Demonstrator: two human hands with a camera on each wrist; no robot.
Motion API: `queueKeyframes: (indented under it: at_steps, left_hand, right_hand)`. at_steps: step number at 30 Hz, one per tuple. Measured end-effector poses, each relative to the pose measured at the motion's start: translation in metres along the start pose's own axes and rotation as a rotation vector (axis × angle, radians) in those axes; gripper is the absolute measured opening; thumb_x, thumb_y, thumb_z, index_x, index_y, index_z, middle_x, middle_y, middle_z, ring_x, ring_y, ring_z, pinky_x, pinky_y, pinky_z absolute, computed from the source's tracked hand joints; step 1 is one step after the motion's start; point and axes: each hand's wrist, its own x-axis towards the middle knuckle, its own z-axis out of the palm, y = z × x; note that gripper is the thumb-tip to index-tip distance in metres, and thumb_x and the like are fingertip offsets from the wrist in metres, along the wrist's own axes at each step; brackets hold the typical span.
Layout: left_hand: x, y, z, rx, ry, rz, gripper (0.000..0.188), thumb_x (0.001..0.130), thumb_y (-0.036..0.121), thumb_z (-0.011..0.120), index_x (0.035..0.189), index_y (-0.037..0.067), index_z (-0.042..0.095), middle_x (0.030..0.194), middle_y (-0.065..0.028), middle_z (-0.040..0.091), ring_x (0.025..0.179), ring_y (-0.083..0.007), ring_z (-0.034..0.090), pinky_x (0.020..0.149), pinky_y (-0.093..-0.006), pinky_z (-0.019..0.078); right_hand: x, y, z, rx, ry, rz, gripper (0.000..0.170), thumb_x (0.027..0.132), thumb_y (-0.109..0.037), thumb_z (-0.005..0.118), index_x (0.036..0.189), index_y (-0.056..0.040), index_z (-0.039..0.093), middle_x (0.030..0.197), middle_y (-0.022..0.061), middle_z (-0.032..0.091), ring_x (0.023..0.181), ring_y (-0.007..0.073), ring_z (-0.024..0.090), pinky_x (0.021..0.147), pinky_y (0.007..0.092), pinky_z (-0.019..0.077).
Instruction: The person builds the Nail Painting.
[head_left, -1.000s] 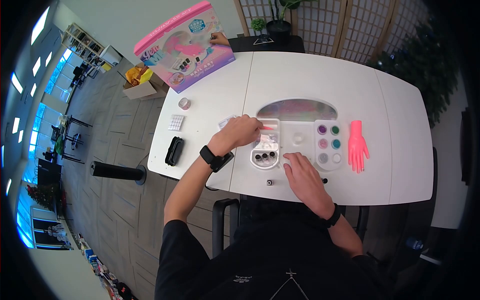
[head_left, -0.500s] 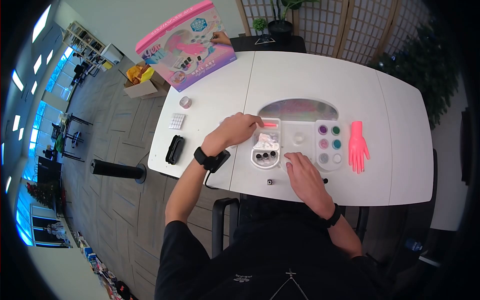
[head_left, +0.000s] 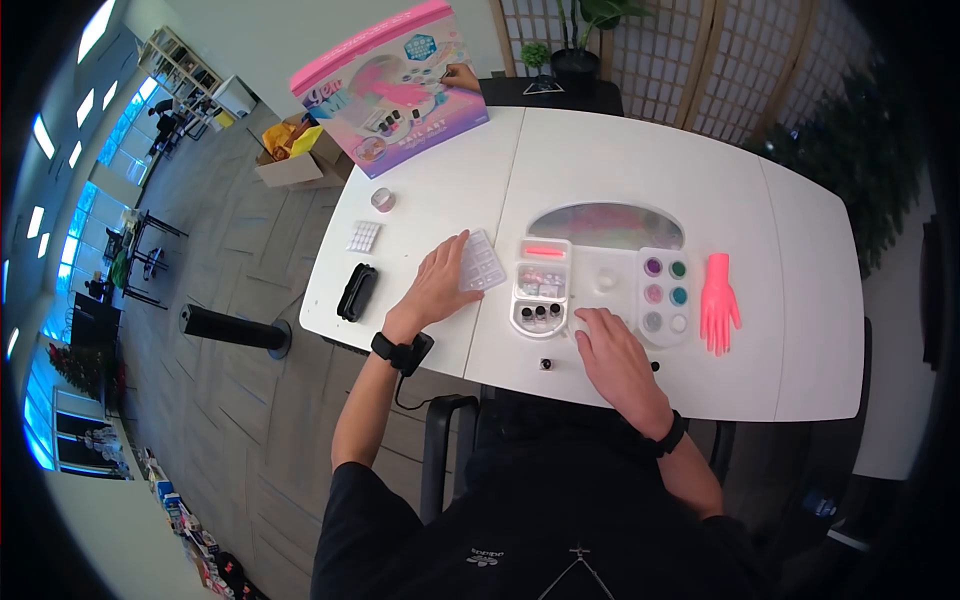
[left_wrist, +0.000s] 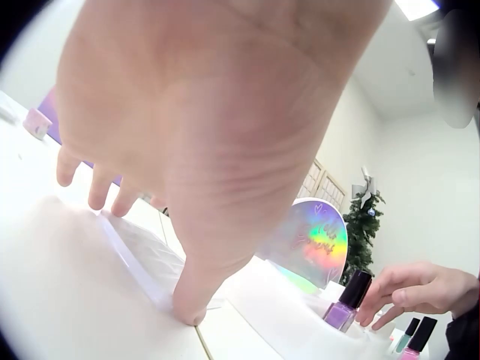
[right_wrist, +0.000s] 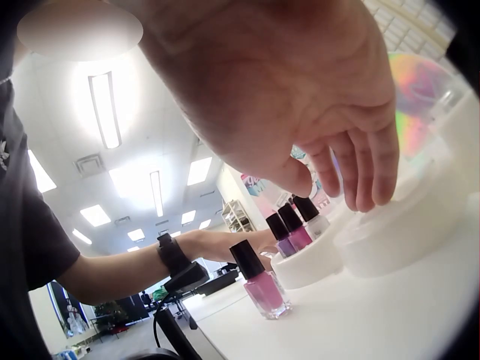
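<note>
My left hand [head_left: 437, 283] holds a clear plastic tray with small compartments [head_left: 484, 262] by its left side. In the left wrist view the thumb is at one corner, fingertips at the far edge. My right hand [head_left: 618, 360] rests its relaxed fingertips on the front of the white nail-art station [head_left: 603, 252]. Between the hands, its left holder has a pink stick [head_left: 545, 252] in the top slot, small packets [head_left: 541, 282] in the middle and several nail polish bottles [head_left: 541, 312] in front. A pink polish bottle [right_wrist: 264, 291] stands on the table near my right hand.
Glitter pots [head_left: 653, 294] fill the station's right side, with a pink model hand [head_left: 718, 305] beyond. A holographic panel [head_left: 607, 224] stands behind. On the left are a black case [head_left: 357, 292], a white nail sheet [head_left: 364, 237], a small jar [head_left: 383, 200] and the product box [head_left: 395, 95].
My left hand has moved left and nearer, from the holder's top slot to the clear tray. The right hand has stayed at the station's front. The view has shifted slightly.
</note>
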Motion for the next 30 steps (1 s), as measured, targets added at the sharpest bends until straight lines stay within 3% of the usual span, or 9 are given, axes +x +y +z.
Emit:
queueKeyframes:
  at_steps: [7, 10, 13, 16, 20, 23, 26, 29, 30]
  left_hand:
    - [0.009, -0.008, -0.001, -0.063, 0.001, -0.047, 0.129, 0.075, 0.032, 0.098, 0.173, 0.006, 0.018, 0.168, -0.0295, 0.035, 0.152, -0.0542, 0.040, 0.127, -0.0627, 0.0354]
    - [0.007, 0.001, -0.010, -0.068, 0.021, -0.061, 0.126, 0.075, 0.028, 0.098, 0.171, 0.006, 0.020, 0.165, -0.0293, 0.037, 0.153, -0.0528, 0.038, 0.127, -0.0598, 0.0369]
    - [-0.002, 0.019, -0.026, -0.121, 0.127, 0.031, 0.123, 0.079, 0.025, 0.098, 0.170, 0.003, 0.018, 0.168, -0.0295, 0.032, 0.159, -0.0471, 0.033, 0.133, -0.0509, 0.0329]
    - [-0.018, 0.054, -0.039, -0.129, 0.279, 0.302, 0.123, 0.077, 0.017, 0.099, 0.169, 0.002, 0.019, 0.167, -0.0289, 0.033, 0.159, -0.0452, 0.033, 0.133, -0.0481, 0.0331]
    - [-0.039, 0.116, -0.056, -0.111, 0.254, 0.559, 0.123, 0.076, 0.014, 0.100, 0.170, 0.012, 0.020, 0.169, -0.0285, 0.031, 0.153, -0.0483, 0.042, 0.126, -0.0506, 0.0446]
    - [-0.046, 0.142, -0.054, -0.088, 0.176, 0.606, 0.111, 0.077, 0.011, 0.098, 0.167, 0.013, 0.034, 0.170, -0.0274, 0.031, 0.145, -0.0487, 0.051, 0.119, -0.0507, 0.0511]
    - [-0.047, 0.150, -0.051, -0.287, 0.168, 0.636, 0.116, 0.080, 0.010, 0.099, 0.169, 0.013, 0.025, 0.173, -0.0254, 0.027, 0.141, -0.0417, 0.057, 0.118, -0.0476, 0.0530]
    - [-0.040, 0.146, -0.044, -0.740, 0.202, 0.501, 0.092, 0.090, 0.009, 0.091, 0.164, 0.008, 0.036, 0.165, -0.0218, 0.045, 0.135, -0.0312, 0.063, 0.115, -0.0453, 0.0543]
    - [-0.038, 0.146, -0.046, -0.796, 0.115, 0.403, 0.081, 0.094, 0.008, 0.088, 0.160, 0.006, 0.042, 0.158, -0.0197, 0.052, 0.132, -0.0278, 0.065, 0.113, -0.0437, 0.0547]
  right_hand:
    - [0.001, -0.003, -0.001, -0.003, -0.030, 0.021, 0.030, 0.107, -0.014, 0.064, 0.133, 0.0009, 0.062, 0.120, 0.0178, 0.069, 0.113, 0.0370, 0.068, 0.097, 0.0480, 0.0562]
    - [0.001, -0.005, -0.002, 0.032, -0.014, 0.041, 0.030, 0.108, -0.016, 0.063, 0.134, 0.0004, 0.062, 0.120, 0.0181, 0.069, 0.113, 0.0375, 0.068, 0.097, 0.0481, 0.0562]
    - [0.002, -0.008, -0.004, 0.127, 0.015, 0.104, 0.030, 0.110, -0.017, 0.063, 0.135, 0.0002, 0.062, 0.119, 0.0183, 0.070, 0.112, 0.0367, 0.069, 0.095, 0.0472, 0.0571]
    - [0.005, -0.020, -0.014, 0.301, 0.026, 0.212, 0.032, 0.111, -0.018, 0.062, 0.139, 0.0001, 0.060, 0.121, 0.0182, 0.071, 0.111, 0.0341, 0.072, 0.093, 0.0453, 0.0582]
    - [0.007, -0.023, -0.015, 0.476, 0.098, 0.151, 0.036, 0.113, -0.017, 0.061, 0.144, 0.0009, 0.055, 0.125, 0.0183, 0.075, 0.106, 0.0294, 0.076, 0.090, 0.0412, 0.0592]
    - [0.005, -0.017, -0.014, 0.723, 0.024, 0.183, 0.034, 0.114, -0.013, 0.060, 0.143, 0.0022, 0.053, 0.123, 0.0190, 0.077, 0.101, 0.0271, 0.077, 0.091, 0.0386, 0.0590]
    - [0.004, -0.015, -0.019, 0.866, -0.007, 0.243, 0.028, 0.116, -0.009, 0.055, 0.141, 0.0028, 0.054, 0.123, 0.0122, 0.076, 0.103, 0.0161, 0.073, 0.093, 0.0333, 0.0567]
    - [0.002, -0.015, -0.026, 0.808, 0.015, 0.225, 0.026, 0.115, -0.009, 0.057, 0.138, 0.0024, 0.054, 0.124, 0.0125, 0.077, 0.105, 0.0150, 0.074, 0.095, 0.0321, 0.0561]
    - [0.002, -0.017, -0.029, 0.764, 0.007, 0.222, 0.028, 0.115, -0.009, 0.057, 0.140, 0.0025, 0.054, 0.125, 0.0133, 0.077, 0.106, 0.0164, 0.074, 0.096, 0.0328, 0.0560]
